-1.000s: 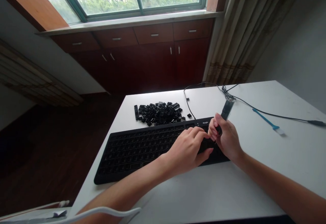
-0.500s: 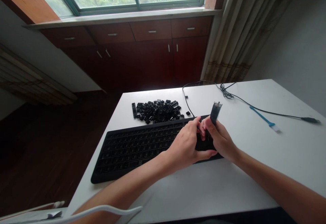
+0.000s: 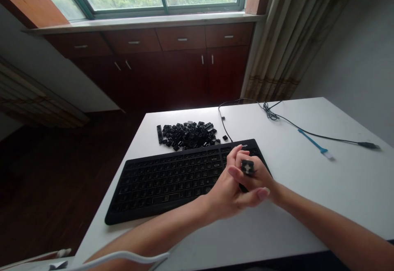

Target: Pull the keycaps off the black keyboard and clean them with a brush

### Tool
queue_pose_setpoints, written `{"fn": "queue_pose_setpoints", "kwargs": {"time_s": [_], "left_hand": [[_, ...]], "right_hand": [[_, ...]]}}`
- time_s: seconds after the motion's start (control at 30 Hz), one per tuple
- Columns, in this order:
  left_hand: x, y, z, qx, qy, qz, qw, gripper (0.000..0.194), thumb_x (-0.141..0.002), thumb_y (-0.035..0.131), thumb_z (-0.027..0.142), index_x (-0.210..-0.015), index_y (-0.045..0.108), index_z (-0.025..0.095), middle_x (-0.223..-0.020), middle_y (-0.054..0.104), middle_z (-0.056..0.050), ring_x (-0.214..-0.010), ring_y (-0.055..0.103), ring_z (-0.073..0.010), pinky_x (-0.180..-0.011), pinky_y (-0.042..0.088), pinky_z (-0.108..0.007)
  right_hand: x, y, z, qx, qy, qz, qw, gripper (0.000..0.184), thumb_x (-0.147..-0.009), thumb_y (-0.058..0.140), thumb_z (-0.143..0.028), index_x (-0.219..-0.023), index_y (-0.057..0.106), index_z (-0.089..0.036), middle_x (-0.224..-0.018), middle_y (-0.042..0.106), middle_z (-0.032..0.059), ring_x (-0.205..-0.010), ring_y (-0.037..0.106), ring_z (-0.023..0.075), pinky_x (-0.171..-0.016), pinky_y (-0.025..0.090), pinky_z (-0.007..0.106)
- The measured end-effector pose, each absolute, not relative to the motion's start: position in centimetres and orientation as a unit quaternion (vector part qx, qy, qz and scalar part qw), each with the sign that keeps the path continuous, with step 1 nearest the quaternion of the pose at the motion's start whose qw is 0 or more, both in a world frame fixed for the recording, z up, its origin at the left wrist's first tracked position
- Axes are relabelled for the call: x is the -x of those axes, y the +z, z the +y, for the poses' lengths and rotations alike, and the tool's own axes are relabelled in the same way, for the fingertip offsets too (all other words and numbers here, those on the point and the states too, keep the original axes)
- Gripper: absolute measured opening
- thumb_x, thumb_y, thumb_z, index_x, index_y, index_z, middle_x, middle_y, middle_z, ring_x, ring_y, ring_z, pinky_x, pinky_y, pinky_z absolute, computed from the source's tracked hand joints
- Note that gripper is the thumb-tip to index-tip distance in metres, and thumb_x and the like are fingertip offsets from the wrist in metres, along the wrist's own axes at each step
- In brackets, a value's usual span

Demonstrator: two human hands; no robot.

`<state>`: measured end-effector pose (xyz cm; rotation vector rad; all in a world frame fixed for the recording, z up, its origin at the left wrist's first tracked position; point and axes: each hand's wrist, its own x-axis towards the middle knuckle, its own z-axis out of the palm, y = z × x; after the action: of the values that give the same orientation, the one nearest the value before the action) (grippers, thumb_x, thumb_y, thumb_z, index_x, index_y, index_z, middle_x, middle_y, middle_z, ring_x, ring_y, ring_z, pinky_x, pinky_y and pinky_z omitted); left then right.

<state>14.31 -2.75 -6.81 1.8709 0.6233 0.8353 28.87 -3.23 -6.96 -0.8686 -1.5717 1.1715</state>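
My right hand [image 3: 261, 177] is closed around a small dark tool [image 3: 248, 166], seen end-on with a pale cross-shaped mark; its exact kind is unclear. Against it rests my left hand [image 3: 227, 189], thumb stretched out and fingers extended, partly overlapped by the right thumb. Both hands are above the right part of a black keyboard [image 3: 163, 180], whose keys look stripped of their caps. Whatever lies between the palms is hidden.
Behind the keyboard lies a heap of black keycaps [image 3: 187, 134], with a few loose ones beside it. A black cable [image 3: 310, 132] crosses the white table [image 3: 308, 180]. A blue-handled brush [image 3: 312, 141] lies at the right. A white cord [image 3: 132, 255] runs at the lower left.
The dark tool has tipped from upright to end-on towards me. My right hand has lowered and drawn closer against my left hand, uncovering the keyboard's upper right corner.
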Motion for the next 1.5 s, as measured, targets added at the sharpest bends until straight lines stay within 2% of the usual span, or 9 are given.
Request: {"fn": "queue_pose_setpoints", "kwargs": {"time_s": [0.23, 0.43, 0.53, 0.63, 0.73, 1.0, 1.1, 1.23, 1.5], "left_hand": [[-15.0, -7.3, -3.5, -0.719, 0.332, 0.298, 0.532, 0.059, -0.074, 0.08, 0.059, -0.116, 0.06, 0.022, -0.13, 0.05, -0.012, -0.115, 0.058, -0.0331, -0.096, 0.056, -0.05], [-14.9, -6.1, -2.7, -0.746, 0.318, 0.283, 0.512, 0.044, -0.084, 0.074, 0.052, -0.11, 0.06, 0.02, -0.112, 0.059, -0.009, -0.104, 0.058, -0.0268, -0.088, 0.056, -0.041], [-14.4, -5.3, -2.0, -0.771, 0.29, 0.296, 0.484, 0.06, -0.074, 0.085, 0.046, -0.12, 0.057, 0.02, -0.114, 0.061, -0.008, -0.103, 0.059, -0.0251, -0.09, 0.055, -0.039], [-13.8, -5.3, -1.3, -0.827, 0.264, 0.317, 0.381, 0.08, -0.067, 0.091, 0.045, -0.131, 0.053, 0.019, -0.125, 0.061, -0.011, -0.115, 0.056, -0.03, -0.102, 0.051, -0.045], [-13.2, -5.5, -0.5, -0.874, 0.237, 0.317, 0.282, 0.064, -0.076, 0.084, 0.049, -0.126, 0.059, 0.018, -0.13, 0.061, -0.012, -0.122, 0.054, -0.0315, -0.106, 0.046, -0.049], [-12.2, -4.1, 0.4, -0.929, 0.148, 0.282, 0.188, 0.013, -0.095, 0.068, 0.035, -0.097, 0.074, 0.024, -0.102, 0.069, -0.004, -0.093, 0.063, -0.0216, -0.086, 0.05, -0.038], [-11.8, -3.0, 1.0, -0.935, 0.136, 0.268, 0.187, 0.013, -0.096, 0.065, 0.032, -0.098, 0.074, 0.023, -0.096, 0.069, -0.004, -0.087, 0.065, -0.0198, -0.082, 0.051, -0.035], [-10.0, -1.7, 3.5, -0.918, 0.163, 0.316, 0.178, 0.014, -0.099, 0.06, 0.025, -0.101, 0.073, 0.02, -0.105, 0.069, -0.005, -0.088, 0.068, -0.0176, -0.077, 0.054, -0.029], [-5.5, -1.5, 9.0, -0.859, 0.173, 0.48, 0.03, 0.022, -0.098, 0.053, 0.022, -0.11, 0.071, 0.018, -0.112, 0.071, -0.008, -0.093, 0.069, -0.0228, -0.083, 0.054, -0.036]], "right_hand": [[-28.6, -7.0, -4.0, 0.361, 0.38, -0.677, 0.517, 0.031, -0.089, 0.067, -0.027, -0.069, 0.044, -0.021, -0.066, 0.048, -0.0023, -0.053, 0.039, 0.0102, -0.047, 0.033, 0.026], [-28.5, -7.1, -3.8, 0.418, 0.415, -0.631, 0.505, 0.029, -0.094, 0.064, -0.034, -0.072, 0.051, -0.02, -0.064, 0.048, -0.0024, -0.056, 0.043, 0.0112, -0.048, 0.034, 0.026], [-28.6, -7.5, -3.4, 0.406, 0.46, -0.57, 0.547, 0.037, -0.098, 0.06, -0.037, -0.068, 0.047, -0.021, -0.058, 0.044, -0.0042, -0.053, 0.04, 0.01, -0.049, 0.033, 0.026], [-28.9, -7.3, -2.7, 0.362, 0.526, -0.462, 0.616, 0.042, -0.099, 0.059, -0.041, -0.067, 0.043, -0.021, -0.052, 0.038, -0.0069, -0.046, 0.034, 0.0083, -0.045, 0.029, 0.025], [-29.5, -6.3, -1.8, 0.327, 0.554, -0.365, 0.673, 0.046, -0.098, 0.061, -0.043, -0.065, 0.038, -0.022, -0.049, 0.031, -0.0092, -0.041, 0.024, 0.0069, -0.04, 0.021, 0.025], [-31.2, -5.4, -0.4, 0.387, 0.508, -0.289, 0.713, 0.05, -0.092, 0.07, -0.036, -0.061, 0.033, -0.022, -0.048, 0.028, -0.0092, -0.041, 0.022, 0.0061, -0.039, 0.019, 0.025], [-31.3, -5.7, -0.3, 0.391, 0.513, -0.304, 0.701, 0.049, -0.092, 0.069, -0.035, -0.06, 0.034, -0.022, -0.049, 0.028, -0.0086, -0.041, 0.024, 0.0067, -0.04, 0.02, 0.025], [-31.5, -5.8, -0.4, 0.369, 0.539, -0.316, 0.688, 0.044, -0.094, 0.066, -0.033, -0.062, 0.039, -0.021, -0.049, 0.033, -0.0075, -0.041, 0.028, 0.0075, -0.041, 0.022, 0.026], [-31.7, -6.3, -0.4, 0.36, 0.547, -0.332, 0.679, 0.037, -0.094, 0.063, -0.027, -0.064, 0.042, -0.021, -0.053, 0.04, -0.0061, -0.043, 0.037, 0.0083, -0.045, 0.028, 0.026]]}}
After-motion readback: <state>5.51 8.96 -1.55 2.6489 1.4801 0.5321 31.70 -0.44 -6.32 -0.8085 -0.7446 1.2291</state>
